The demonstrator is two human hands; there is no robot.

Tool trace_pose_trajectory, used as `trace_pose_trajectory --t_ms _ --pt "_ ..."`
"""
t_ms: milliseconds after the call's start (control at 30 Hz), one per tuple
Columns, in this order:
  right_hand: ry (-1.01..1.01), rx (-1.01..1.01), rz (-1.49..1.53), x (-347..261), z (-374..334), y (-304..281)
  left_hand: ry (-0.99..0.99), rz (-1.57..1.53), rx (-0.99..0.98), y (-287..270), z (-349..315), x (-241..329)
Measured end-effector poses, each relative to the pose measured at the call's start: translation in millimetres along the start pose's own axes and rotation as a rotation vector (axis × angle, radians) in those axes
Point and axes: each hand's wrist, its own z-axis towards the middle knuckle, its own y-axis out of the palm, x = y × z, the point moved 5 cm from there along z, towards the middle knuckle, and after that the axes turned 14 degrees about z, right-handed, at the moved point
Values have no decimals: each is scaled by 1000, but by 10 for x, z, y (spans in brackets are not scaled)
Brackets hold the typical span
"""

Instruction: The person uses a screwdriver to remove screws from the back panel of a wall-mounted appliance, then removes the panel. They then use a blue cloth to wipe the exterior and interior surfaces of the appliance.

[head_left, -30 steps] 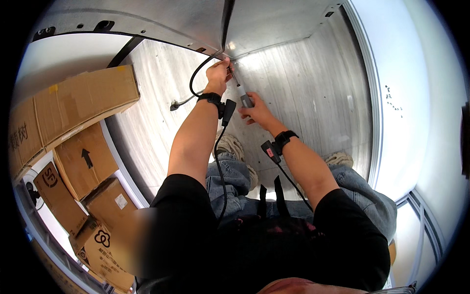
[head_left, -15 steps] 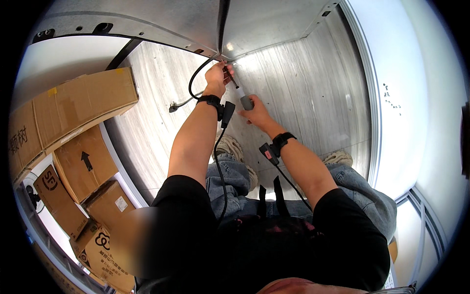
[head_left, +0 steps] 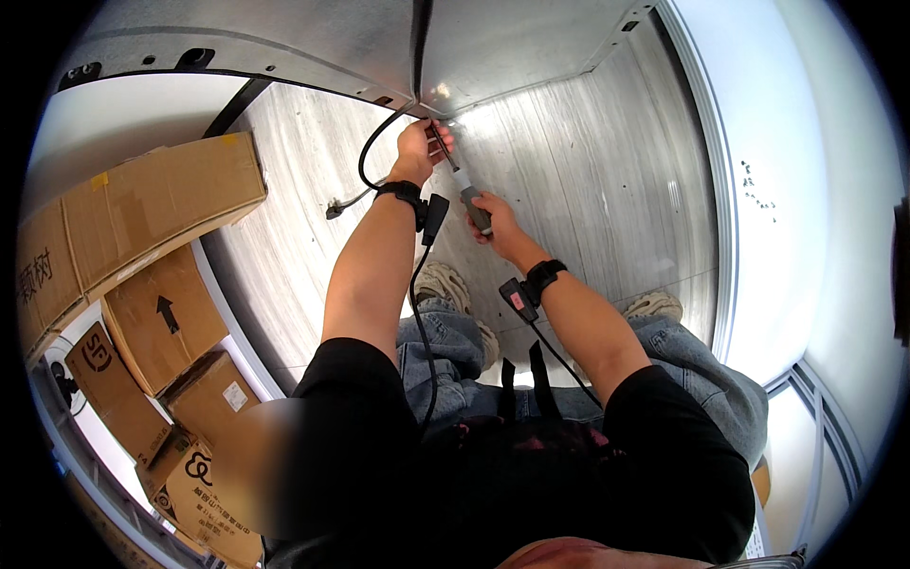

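My right hand (head_left: 495, 220) is wrapped round the grey handle of a screwdriver (head_left: 476, 204). Its dark shaft slants up and away, toward the bottom corner where two metal panels (head_left: 512, 47) meet. At that corner my left hand (head_left: 420, 147) has its fingers curled about the upper shaft; the tip and whatever it touches are hidden. A black cable (head_left: 362, 156) loops out from the panel edge, left of my left hand, and passes behind that wrist. A plug-like end on a short cord (head_left: 335, 210) lies on the floor nearby.
Cardboard boxes (head_left: 171, 199) are stacked along the left side. A white wall panel with a metal rail (head_left: 706, 123) stands at the right. Wristbands with black cabled boxes (head_left: 434, 220) sit on both wrists. My shoes (head_left: 443, 284) rest on the wood-look floor (head_left: 588, 171).
My right hand has shifted its grip on the screwdriver, its fingers now further round, with more of the handle showing. My left hand stays at the panel corner, almost unmoved.
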Motion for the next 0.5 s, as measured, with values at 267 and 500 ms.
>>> trace_pose_trajectory --t_ms 267,500 --pt "99 -132 148 16 -9 65 -26 -59 -83 8 -12 11" --pt "-89 29 -61 65 53 59 -39 -50 -86 13 11 7"
